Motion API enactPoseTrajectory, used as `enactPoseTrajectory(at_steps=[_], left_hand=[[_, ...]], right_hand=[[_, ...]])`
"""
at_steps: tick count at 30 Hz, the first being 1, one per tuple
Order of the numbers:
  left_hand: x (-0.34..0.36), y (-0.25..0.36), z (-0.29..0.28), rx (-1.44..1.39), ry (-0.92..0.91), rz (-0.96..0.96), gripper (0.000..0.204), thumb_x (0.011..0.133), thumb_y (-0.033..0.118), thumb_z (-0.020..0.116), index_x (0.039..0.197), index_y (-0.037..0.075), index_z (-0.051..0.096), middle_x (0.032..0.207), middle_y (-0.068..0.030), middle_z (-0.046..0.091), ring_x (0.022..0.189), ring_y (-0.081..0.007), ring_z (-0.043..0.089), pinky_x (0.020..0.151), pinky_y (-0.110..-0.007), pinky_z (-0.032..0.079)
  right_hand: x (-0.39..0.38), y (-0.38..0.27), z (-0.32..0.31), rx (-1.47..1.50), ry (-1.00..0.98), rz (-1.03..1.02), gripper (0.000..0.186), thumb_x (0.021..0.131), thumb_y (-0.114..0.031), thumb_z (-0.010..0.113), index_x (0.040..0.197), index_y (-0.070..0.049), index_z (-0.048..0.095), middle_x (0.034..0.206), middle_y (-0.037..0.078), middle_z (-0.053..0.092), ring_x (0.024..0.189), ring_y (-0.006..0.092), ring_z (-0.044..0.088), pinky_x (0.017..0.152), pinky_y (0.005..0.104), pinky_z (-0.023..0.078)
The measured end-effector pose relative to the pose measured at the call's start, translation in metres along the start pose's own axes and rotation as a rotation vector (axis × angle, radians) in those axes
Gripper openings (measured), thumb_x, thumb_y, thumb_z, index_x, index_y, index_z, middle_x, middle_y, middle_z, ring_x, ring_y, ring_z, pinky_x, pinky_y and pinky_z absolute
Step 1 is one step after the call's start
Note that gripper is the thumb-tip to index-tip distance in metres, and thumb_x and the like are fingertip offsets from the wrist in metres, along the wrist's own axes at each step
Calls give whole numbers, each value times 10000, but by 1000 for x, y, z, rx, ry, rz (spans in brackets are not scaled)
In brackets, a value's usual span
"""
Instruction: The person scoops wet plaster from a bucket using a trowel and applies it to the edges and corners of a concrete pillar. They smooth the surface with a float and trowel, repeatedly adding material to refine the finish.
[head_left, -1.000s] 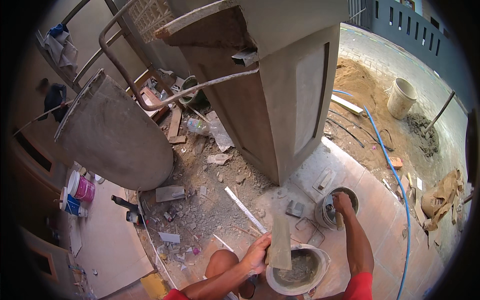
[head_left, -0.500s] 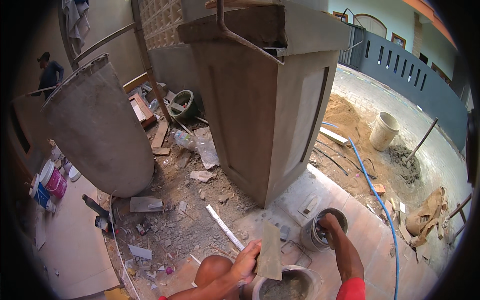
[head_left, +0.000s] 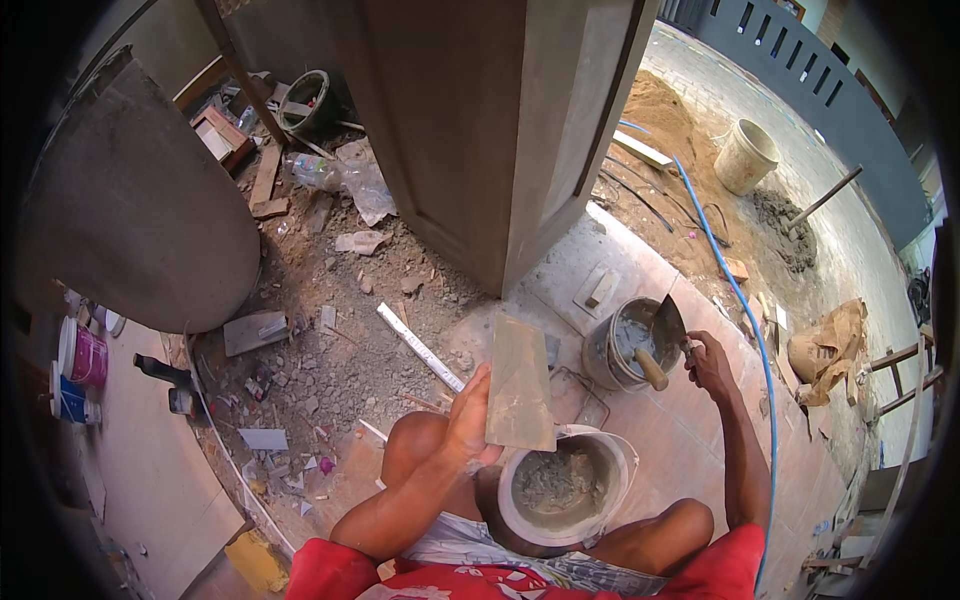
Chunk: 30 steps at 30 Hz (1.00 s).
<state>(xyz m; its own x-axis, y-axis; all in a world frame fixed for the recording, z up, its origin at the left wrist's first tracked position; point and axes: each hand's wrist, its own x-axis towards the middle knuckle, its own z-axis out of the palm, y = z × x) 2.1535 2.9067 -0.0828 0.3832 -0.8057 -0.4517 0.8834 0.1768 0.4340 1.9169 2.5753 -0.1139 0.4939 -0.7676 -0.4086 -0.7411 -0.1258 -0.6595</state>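
My left hand (head_left: 468, 418) grips a rectangular, mortar-stained plastering float (head_left: 522, 385) from behind; its handle is hidden. The float is tilted over the near bucket (head_left: 618, 455), which stands between my legs with wet grey mortar (head_left: 555, 482) inside. Farther right, my right hand (head_left: 710, 364) is closed on a trowel with a dark blade (head_left: 668, 326), held at the rim of a second bucket (head_left: 597, 362). That bucket contains greyish water and another tool, whose wooden handle (head_left: 651, 370) leans out over the rim.
A tall plastered pillar (head_left: 450, 130) rises ahead. Another float (head_left: 597, 288) lies on the tiles by its base. Rubble (head_left: 330, 270) and a white strip (head_left: 420, 346) lie left. A blue hose (head_left: 740, 290) runs along the right, past sand (head_left: 665, 110) and a pale bucket (head_left: 746, 156).
My right hand has come up out of the water bucket and now shows the trowel at its rim. The view has tipped downward, bringing my legs and the mortar into sight. My left hand keeps the float.
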Motion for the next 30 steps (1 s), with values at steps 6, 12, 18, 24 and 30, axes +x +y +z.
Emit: enactPoseTrajectory(at_steps=[6,12,18,24,30], left_hand=[[2,-6,-1,-66,-1,42,294,994,219,444,1253,96,505,1075,-68,615,918,-174,644,779,-335,564],[1,-10,16,65,41,178,270,996,213,437,1227,86,495,1057,-84,609,903,-181,641,767,-338,565],[2,-12,61,214,-37,150,267,1013,228,426,1230,74,455,1029,-89,600,882,-160,629,754,-337,565],[59,-30,45,336,20,233,269,1004,255,464,1197,68,480,1030,-83,592,896,-151,590,750,-321,523],[89,-48,31,275,99,160,279,981,257,499,1177,58,493,1050,-94,577,936,-179,567,790,-340,502]], right_hand=[[-39,28,8,182,159,-125,340,893,-106,545,1223,-27,558,661,65,548,546,118,534,492,276,412],[-40,33,11,0,255,-324,369,883,-104,550,1246,-38,538,720,121,601,602,206,581,588,353,456],[-44,32,7,147,278,-334,337,927,-118,518,1253,-33,506,659,49,554,476,125,522,418,273,405],[-68,-14,4,581,23,-153,389,915,-115,548,1274,-22,428,707,103,570,444,150,530,343,265,393],[-109,-163,2,803,110,-721,467,916,-177,574,1303,22,405,833,135,608,558,130,578,443,241,458]])
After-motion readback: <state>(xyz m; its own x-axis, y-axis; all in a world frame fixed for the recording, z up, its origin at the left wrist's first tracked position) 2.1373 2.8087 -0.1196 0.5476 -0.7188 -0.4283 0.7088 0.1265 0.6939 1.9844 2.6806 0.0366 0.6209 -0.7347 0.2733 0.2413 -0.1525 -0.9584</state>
